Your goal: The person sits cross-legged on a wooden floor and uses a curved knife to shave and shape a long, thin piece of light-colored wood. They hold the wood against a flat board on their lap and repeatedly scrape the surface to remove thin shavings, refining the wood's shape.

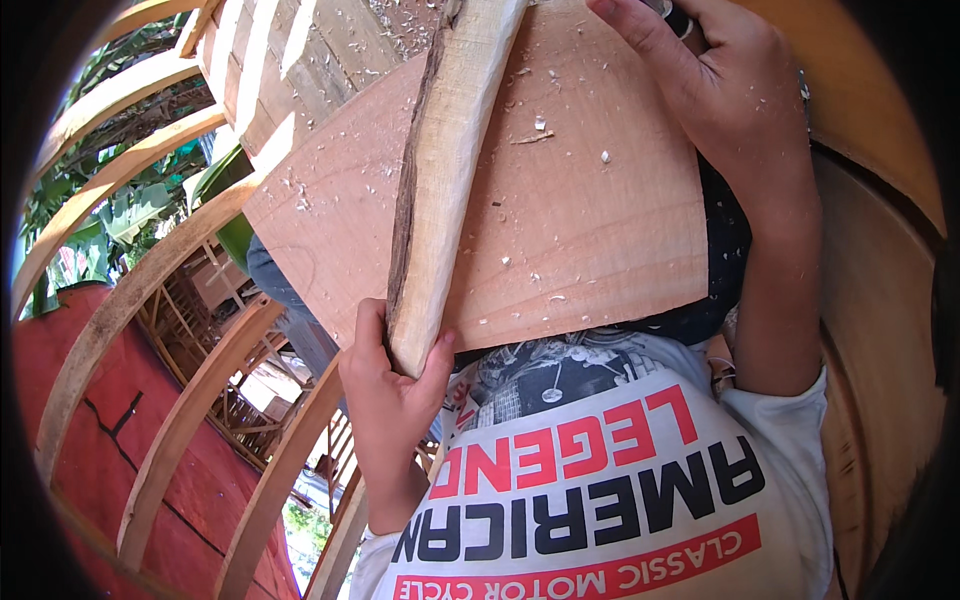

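Observation:
A long pale piece of wood with rough brown bark down its left edge lies slanting over a thin plywood board on my lap. My left hand grips its near end, thumb on one side and fingers on the other; the far end runs out of the top of the picture. At the upper right, my right hand is closed round a dark handle with a shiny band. The rest of that tool is cut off by the frame edge, so its kind is hidden.
Pale wood shavings are scattered over the board. Curved wooden slats stand along my left, with a red surface and green leaves beyond. Wooden planks lie ahead; a curved wooden panel is on my right.

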A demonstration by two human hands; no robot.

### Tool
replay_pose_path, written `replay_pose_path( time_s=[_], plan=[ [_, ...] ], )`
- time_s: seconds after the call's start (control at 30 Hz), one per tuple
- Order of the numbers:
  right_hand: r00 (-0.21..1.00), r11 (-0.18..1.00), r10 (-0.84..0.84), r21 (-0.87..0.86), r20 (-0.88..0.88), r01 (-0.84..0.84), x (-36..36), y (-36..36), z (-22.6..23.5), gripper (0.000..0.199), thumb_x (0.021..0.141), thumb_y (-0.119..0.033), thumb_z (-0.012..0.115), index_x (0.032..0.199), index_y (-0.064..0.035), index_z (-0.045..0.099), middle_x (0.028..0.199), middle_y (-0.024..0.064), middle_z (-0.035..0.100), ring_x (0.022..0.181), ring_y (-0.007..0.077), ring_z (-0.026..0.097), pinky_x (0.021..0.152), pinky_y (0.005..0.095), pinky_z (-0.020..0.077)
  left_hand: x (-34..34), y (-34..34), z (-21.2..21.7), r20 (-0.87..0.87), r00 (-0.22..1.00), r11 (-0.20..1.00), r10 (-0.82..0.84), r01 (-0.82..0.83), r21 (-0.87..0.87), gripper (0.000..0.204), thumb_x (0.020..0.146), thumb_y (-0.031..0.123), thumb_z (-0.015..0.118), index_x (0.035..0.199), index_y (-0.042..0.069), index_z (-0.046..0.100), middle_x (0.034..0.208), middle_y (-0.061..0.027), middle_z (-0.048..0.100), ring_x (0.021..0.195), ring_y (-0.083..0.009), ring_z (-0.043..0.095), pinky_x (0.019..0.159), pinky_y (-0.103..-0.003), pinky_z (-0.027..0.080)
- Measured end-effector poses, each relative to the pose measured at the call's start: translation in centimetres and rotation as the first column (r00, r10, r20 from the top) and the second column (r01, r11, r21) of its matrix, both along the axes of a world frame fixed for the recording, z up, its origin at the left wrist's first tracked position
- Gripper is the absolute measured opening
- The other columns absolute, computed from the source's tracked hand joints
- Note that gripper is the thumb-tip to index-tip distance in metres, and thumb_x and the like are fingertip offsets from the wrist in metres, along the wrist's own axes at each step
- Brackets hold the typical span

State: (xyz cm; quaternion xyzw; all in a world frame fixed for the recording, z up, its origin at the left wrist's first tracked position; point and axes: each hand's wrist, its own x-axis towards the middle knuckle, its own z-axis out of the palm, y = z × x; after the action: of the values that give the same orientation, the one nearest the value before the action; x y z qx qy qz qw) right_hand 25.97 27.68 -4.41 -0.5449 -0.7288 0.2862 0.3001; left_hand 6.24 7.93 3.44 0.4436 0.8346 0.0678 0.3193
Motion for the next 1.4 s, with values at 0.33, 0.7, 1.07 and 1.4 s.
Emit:
replay_pose_path(
  time_s=[0.33,0.7,1.07,1.4],
  plan=[
    [0.975,0.974,0.215,-0.086,0.055,-0.210,0.1,-3.1,0.5,0.052,0.086,-0.048,0.063,0.069,0.0009,0.058,0.049,0.0072,0.037,0.044,0.0164,0.034,0.044,0.0304,0.0299,-0.9,0.2,-0.5,0.065,0.997,0.999,-0.034,0.032,0.039,0.028,0.072,0.013,0.067,0.087,0.001,0.047,0.061,-0.0143,0.051,0.054,-0.0214,0.052,0.053,-0.030,0.042],
    [0.867,0.953,0.238,-0.279,0.438,-0.121,-1.1,-5.4,3.4,0.051,0.085,-0.047,0.063,0.071,0.0017,0.063,0.050,0.0138,0.046,0.043,0.0228,0.045,0.046,0.0318,0.0366,-2.8,0.1,0.2,0.199,0.977,0.990,-0.082,0.104,-0.100,0.040,0.069,0.010,0.069,0.095,-0.002,0.042,0.061,-0.0239,0.056,0.062,-0.0425,0.062,0.053,-0.042,0.047],
    [0.825,0.983,0.121,-0.180,0.552,-0.023,-0.9,-4.2,2.1,0.067,0.076,-0.068,0.059,0.063,-0.0024,0.062,0.048,0.0133,0.050,0.044,0.0268,0.052,0.048,0.0356,0.0421,-3.2,0.5,0.7,0.282,0.957,0.977,-0.065,0.119,-0.178,0.043,0.065,0.006,0.062,0.100,-0.002,0.039,0.063,-0.0249,0.053,0.064,-0.0458,0.058,0.056,-0.044,0.044],
    [0.796,0.964,-0.172,-0.069,0.580,0.258,2.5,-0.5,4.1,0.066,0.084,-0.062,0.056,0.067,0.0019,0.055,0.051,0.0113,0.042,0.047,0.0197,0.037,0.048,0.0321,0.0343,-4.8,-0.4,1.3,0.372,0.923,0.965,-0.095,0.177,-0.192,0.042,0.068,0.006,0.067,0.098,-0.001,0.039,0.065,-0.0238,0.057,0.063,-0.0440,0.061,0.055,-0.045,0.048]
  ],
)
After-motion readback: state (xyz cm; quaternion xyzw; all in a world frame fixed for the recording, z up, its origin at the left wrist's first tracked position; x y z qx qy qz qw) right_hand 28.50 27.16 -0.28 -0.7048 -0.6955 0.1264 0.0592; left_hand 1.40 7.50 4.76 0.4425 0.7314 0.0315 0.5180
